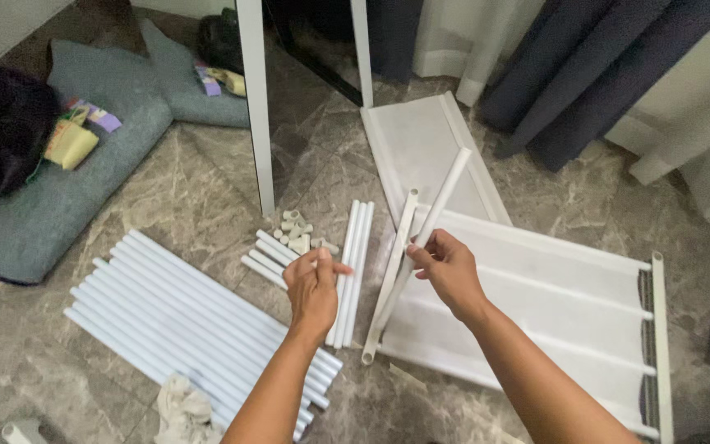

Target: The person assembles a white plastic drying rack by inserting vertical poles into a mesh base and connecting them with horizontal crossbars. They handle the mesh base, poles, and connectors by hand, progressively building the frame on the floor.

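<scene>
Right hand (pixel 447 267): fingers pinched on white tube (pixel 441 200), grip at lower-mid shaft; tube tilted, long axis running up-right and away from hand, top end free in air, lower end down toward fabric shelf frame (pixel 536 296) on floor (pixel 207 197).
Second white tube (pixel 392 275): just left of held one, near-parallel, lower end at frame's front edge; touching right-hand fingers or not, can't tell.
Left hand (pixel 314 284): curled shut, thumb out toward right hand; content of fist hidden, likely small connector, can't tell. Hands near, not touching; right nearer to tube.
Beyond left hand: short tubes (pixel 351 263), pile of small connectors (pixel 297 234), row of long tubes (pixel 182 312), crumpled cloth (pixel 181 409).
Further out: grey cushion (pixel 84 164), curtains (pixel 618 66).
</scene>
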